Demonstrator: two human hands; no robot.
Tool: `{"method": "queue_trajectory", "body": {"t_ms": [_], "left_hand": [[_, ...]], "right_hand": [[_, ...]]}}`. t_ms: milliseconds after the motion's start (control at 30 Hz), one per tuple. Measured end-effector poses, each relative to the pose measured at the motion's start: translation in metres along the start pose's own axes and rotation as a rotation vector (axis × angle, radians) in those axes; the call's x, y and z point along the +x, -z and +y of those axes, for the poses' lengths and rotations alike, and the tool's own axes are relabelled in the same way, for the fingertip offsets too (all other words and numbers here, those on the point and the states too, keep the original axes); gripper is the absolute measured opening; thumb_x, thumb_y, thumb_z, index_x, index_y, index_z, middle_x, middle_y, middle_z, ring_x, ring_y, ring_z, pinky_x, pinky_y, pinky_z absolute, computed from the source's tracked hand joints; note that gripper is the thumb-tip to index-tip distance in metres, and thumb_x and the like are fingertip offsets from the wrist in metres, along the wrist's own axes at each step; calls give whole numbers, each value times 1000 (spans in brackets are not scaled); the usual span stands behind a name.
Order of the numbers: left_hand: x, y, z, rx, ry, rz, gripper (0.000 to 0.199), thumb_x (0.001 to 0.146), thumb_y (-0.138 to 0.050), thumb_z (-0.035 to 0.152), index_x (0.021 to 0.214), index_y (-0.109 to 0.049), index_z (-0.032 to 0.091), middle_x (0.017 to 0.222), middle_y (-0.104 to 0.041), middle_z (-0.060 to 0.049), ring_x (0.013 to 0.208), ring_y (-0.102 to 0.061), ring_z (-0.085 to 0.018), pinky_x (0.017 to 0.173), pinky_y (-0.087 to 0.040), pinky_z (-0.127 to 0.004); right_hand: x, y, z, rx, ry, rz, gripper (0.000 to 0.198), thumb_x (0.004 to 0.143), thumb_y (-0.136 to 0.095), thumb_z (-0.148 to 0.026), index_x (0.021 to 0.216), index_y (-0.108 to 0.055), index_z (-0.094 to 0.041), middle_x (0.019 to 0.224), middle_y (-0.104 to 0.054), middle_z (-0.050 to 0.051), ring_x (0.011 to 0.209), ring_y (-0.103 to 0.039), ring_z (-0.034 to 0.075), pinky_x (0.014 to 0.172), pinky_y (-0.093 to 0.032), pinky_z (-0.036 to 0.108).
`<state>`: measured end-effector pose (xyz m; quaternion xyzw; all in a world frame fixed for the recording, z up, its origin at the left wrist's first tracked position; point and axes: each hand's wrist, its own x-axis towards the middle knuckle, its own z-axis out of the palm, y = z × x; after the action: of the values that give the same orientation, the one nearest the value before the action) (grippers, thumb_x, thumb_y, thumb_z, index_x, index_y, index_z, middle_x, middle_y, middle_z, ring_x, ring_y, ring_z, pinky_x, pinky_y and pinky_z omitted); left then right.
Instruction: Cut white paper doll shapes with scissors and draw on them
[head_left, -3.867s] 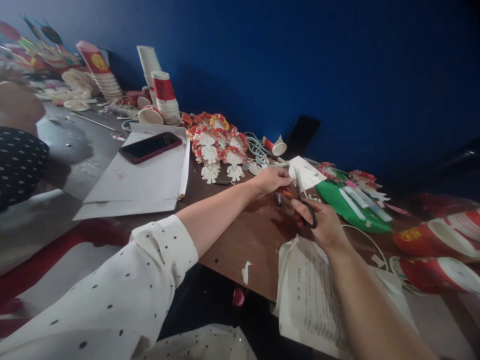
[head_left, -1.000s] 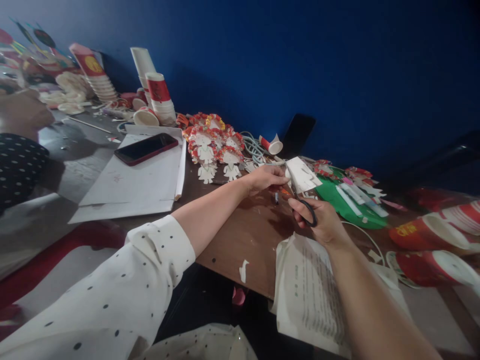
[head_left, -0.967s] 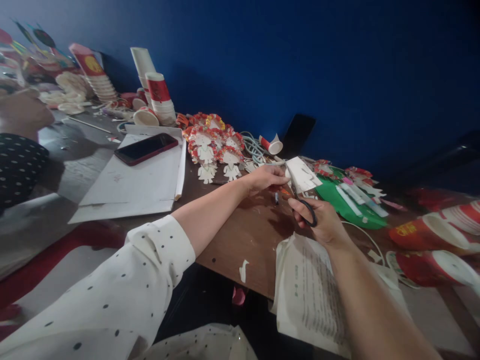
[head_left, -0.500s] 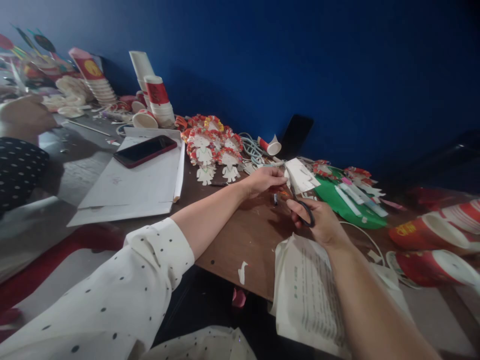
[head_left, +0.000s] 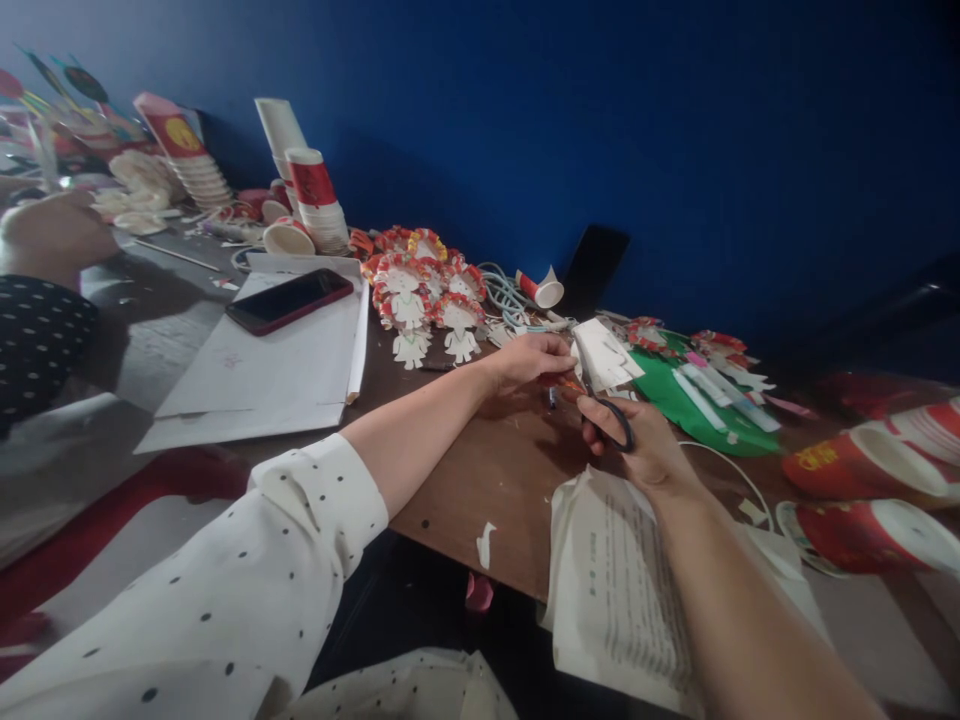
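Note:
My right hand (head_left: 637,440) is closed on a pair of scissors (head_left: 624,428), its fingers through the black handle. The blades point away to the left, toward my left hand (head_left: 536,360), and are partly hidden. That left hand pinches a small piece of paper (head_left: 571,382), which shows orange-red on its underside; its full shape cannot be made out. Just beyond the fingertips is a white sheet of paper (head_left: 604,352) with drawn or cut outlines. A small marker-like thing (head_left: 553,397) is on the brown table (head_left: 480,470) below my left hand.
Paper dolls (head_left: 409,300) with red frilled edges are piled behind my left forearm. A phone (head_left: 289,300) lies on a white folder (head_left: 247,385) to the left. Red paper cups (head_left: 862,462) lie at the right. Another person's hand (head_left: 56,235) is at the far left.
My right hand and the scissors have shifted very slightly to the right. My left hand keeps its pinch in nearly the same place.

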<state>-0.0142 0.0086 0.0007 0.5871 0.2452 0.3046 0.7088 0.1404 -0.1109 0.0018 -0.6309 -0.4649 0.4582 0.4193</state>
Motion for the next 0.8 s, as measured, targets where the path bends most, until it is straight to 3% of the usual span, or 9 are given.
{"method": "queue_trajectory", "body": {"t_ms": [467,800], "left_hand": [[-2,-1,0,-49,3,-13,24,81,-68,21,66,-51,12,59,-57,0,51,-49,-4,52,-36,-18],[-3,-3,5,-55,3,10,22,83,-65,17,66,-51,12,58,-57,0,49,-49,-4,52,-35,-18]], "right_hand": [[-1,-2,-2,-66,79,27,47,72,-75,-57,54,-59,-17,51,-56,-1,43,-47,7,42,-33,20],[1,-2,2,-43,84,36,46,72,-75,-56,55,-58,-17,52,-56,-1,43,-46,7,41,-32,20]]}}
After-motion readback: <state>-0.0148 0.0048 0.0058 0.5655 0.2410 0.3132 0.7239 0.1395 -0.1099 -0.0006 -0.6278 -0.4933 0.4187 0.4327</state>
